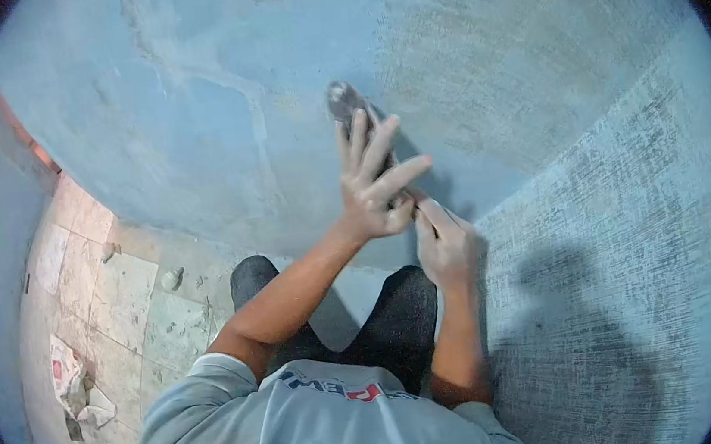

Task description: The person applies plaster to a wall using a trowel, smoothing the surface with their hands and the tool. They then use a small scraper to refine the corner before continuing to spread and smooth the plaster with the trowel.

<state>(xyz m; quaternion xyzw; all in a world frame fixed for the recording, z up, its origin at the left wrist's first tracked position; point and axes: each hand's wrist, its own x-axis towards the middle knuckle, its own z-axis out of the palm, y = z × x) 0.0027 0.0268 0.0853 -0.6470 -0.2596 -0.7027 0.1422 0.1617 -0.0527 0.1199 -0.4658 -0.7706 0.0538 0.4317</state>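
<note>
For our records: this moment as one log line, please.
left hand: spread on tool; right hand: holding tool's end; tool: by wall

Wall ahead (207, 125): matt, fairly smooth on left, rougher and scuffed upper right. Side wall (590, 310): matt, coarse, streaked. Floor (109, 308): tiled, dusty. Shirt (308, 426): cloth, matt. Trousers (392, 322): dark cloth, matt.

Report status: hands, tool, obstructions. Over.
Left hand open, fingers spread over dark tool. Right hand closed at tool's lower end. Tool up at blue wall. Crumpled bag on floor, off left, clear of hands.
</note>
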